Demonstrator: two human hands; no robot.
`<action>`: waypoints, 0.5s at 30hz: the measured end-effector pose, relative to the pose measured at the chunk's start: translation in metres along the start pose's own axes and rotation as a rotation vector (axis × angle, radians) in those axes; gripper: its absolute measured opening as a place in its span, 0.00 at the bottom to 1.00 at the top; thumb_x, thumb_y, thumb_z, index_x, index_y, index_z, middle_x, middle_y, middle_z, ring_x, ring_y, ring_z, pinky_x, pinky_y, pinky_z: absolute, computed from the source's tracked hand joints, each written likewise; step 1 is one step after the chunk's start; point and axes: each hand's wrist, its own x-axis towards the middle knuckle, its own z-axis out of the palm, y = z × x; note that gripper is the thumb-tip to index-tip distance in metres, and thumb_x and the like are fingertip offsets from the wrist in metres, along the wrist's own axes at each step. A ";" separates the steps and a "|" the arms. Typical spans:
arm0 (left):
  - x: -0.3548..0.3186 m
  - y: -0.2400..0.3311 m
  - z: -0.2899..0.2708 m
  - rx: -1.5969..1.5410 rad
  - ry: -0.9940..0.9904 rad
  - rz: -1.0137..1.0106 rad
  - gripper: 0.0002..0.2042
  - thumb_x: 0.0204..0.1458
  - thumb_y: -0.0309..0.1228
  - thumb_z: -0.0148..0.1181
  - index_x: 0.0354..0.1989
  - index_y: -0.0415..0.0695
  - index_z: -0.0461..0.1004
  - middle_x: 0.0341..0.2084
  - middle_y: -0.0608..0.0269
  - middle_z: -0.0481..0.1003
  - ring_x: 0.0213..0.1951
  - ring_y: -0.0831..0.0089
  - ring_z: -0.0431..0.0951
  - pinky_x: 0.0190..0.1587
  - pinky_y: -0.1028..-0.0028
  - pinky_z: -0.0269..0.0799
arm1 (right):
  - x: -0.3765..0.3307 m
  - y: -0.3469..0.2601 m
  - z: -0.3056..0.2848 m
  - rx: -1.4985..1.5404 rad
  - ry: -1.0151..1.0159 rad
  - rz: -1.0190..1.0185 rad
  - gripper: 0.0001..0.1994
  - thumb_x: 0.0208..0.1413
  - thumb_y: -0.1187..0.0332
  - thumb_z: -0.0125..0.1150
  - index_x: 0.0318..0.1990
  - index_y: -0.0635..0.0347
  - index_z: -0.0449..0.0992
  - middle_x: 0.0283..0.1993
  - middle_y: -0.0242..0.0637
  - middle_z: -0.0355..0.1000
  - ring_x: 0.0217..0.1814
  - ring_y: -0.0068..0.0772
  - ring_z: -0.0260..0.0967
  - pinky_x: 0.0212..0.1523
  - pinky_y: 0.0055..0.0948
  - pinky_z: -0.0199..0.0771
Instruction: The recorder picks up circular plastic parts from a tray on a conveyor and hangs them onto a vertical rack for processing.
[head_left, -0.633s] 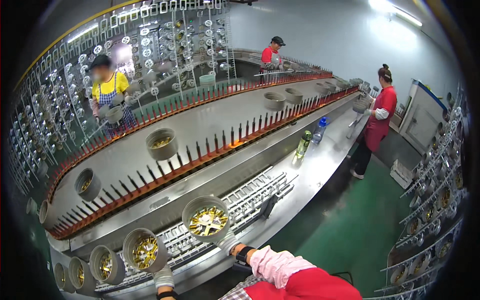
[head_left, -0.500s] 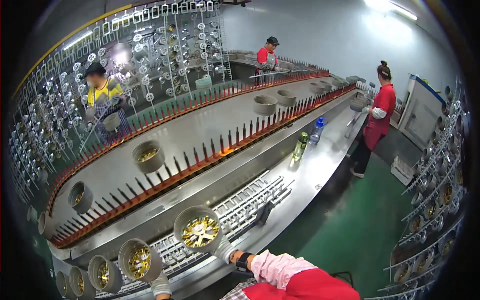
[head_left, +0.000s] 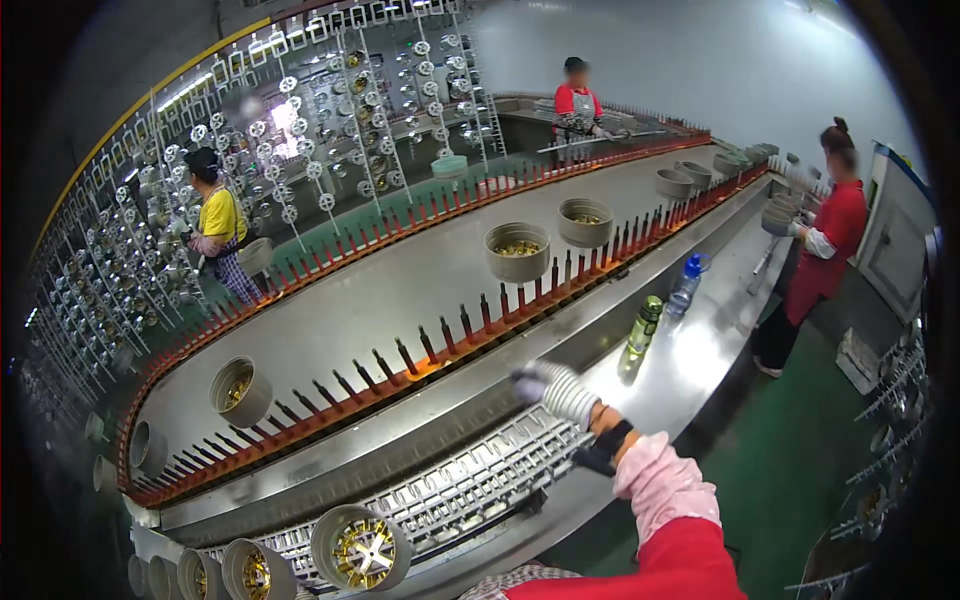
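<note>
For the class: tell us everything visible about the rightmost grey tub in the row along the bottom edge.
The grey tub is round and matte, perhaps plastic or coated metal. Its open mouth faces the camera, showing gold-coloured pieces around a pale cross. It overlaps the metal racks in this view; its support is hidden. The right hand is clear of it.

Above the rack (head_left: 490, 462), the air is open around the right hand (head_left: 555, 390). Ahead, the pins (head_left: 466, 322) stand in the way; rightward, two bottles (head_left: 640, 335) obstruct the bench (head_left: 702, 350).
</note>
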 end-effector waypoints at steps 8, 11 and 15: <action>-0.016 0.078 0.009 -0.248 0.105 -0.282 0.15 0.53 0.38 0.39 0.35 0.41 0.69 0.31 0.51 0.73 0.36 0.59 0.72 0.38 0.64 0.66 | 0.143 0.106 -0.201 -0.398 0.572 -0.044 0.18 0.48 0.67 0.52 0.47 0.62 0.65 0.38 0.42 0.69 0.39 0.34 0.65 0.43 0.27 0.64; -0.023 0.071 0.016 -0.298 0.120 -0.278 0.17 0.55 0.38 0.37 0.38 0.39 0.70 0.36 0.49 0.72 0.39 0.61 0.71 0.40 0.69 0.65 | 0.205 0.131 -0.216 -0.239 0.693 0.099 0.24 0.46 0.65 0.54 0.50 0.66 0.62 0.46 0.47 0.66 0.47 0.39 0.64 0.49 0.27 0.60; -0.024 0.110 0.012 -0.675 -0.035 -0.517 0.19 0.56 0.37 0.35 0.46 0.35 0.65 0.43 0.51 0.69 0.45 0.63 0.67 0.47 0.71 0.61 | 0.254 0.155 -0.235 0.124 0.706 0.273 0.20 0.44 0.65 0.56 0.46 0.59 0.65 0.39 0.45 0.70 0.41 0.42 0.67 0.40 0.30 0.67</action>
